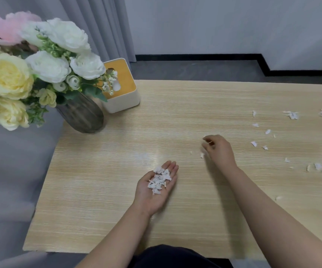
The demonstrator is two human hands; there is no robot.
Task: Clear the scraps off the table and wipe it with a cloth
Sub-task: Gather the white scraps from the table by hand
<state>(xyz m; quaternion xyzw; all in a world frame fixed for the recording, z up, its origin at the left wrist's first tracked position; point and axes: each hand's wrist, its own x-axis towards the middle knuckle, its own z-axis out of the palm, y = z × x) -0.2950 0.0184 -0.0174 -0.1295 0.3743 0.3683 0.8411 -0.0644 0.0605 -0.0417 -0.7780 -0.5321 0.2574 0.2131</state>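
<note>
Two bare hands work over a pale wood-grain bench. The left hand lies palm up and flat, its grip fully spread, cradling a small heap of white scraps on the palm and fingers. The right hand reaches further out, knuckles up, its grip pinched together at the fingertips; something small and white shows there, blurred, so whether it is truly held cannot be told. A few white bits lie on the bench just beside that hand. More loose scraps are scattered across the right part of the bench, well apart from one another, reaching the right edge. At the far left corner stand a dark ribbed vase of white and yellow flowers and, just behind it, a tissue box with a yellow top.
</note>
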